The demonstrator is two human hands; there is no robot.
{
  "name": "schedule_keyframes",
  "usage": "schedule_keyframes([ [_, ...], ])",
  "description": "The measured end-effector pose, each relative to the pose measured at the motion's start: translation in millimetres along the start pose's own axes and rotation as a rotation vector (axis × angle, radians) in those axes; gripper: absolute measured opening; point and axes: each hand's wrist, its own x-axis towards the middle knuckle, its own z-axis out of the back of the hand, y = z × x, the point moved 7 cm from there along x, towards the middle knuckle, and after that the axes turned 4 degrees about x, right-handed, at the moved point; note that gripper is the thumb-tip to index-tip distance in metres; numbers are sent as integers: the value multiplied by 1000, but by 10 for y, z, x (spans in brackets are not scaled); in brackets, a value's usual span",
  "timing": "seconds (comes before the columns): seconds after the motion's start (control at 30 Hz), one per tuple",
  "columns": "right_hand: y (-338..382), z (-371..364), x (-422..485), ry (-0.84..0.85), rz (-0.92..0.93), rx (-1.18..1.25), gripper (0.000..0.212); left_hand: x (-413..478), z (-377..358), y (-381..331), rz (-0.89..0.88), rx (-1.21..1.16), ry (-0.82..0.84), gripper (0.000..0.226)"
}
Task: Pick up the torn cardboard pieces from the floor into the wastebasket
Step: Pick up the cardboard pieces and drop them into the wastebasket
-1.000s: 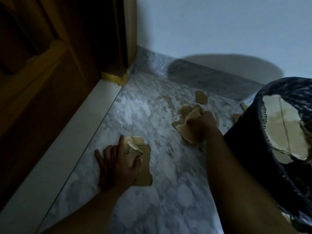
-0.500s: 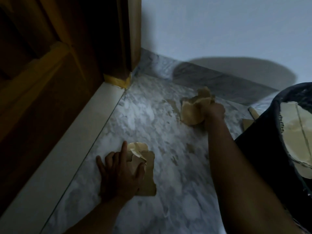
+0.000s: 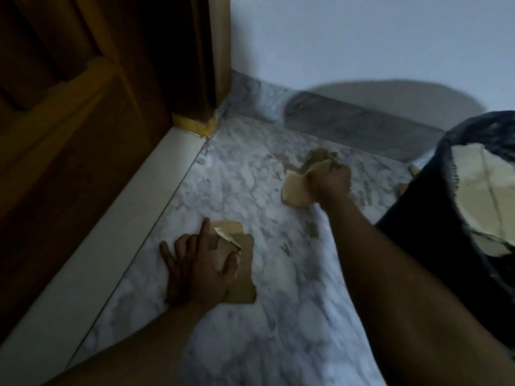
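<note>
At centre right of the frame the right hand [image 3: 330, 185] is clenched round a bunch of torn cardboard pieces [image 3: 296, 192] that stick out to its left and above it. At lower centre the left hand [image 3: 199, 270] lies flat, fingers spread, on a larger cardboard piece [image 3: 245, 277] on the marble floor [image 3: 278, 330]; the dark wastebasket [image 3: 412, 254] stands at the right edge.

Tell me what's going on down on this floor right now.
A person is clearing torn cardboard off a marble floor. Their right hand grips a bunch of torn cardboard near the wall. Their left hand rests with fingers spread on a larger piece that lies flat beside the door sill. The wastebasket stands at the right and already holds pale cardboard sheets. A few small scraps lie beside it.
</note>
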Motion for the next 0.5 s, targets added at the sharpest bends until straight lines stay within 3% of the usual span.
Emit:
schedule_keyframes([
  [0.07,-198,42,-339,-12,59,-118,42,-2,-26,64,18,20,26,99],
  [0.2,-821,229,-1196,195,145,-141,43,-46,3,13,31,25,81,98],
  [0.43,-1171,1014,-1806,347,225,-358,34,-116,263,-73,300,-381,291,85],
  [0.5,-940,1146,-1972,433,321,-439,31,-165,464,-267,273,-436,312,76],
])
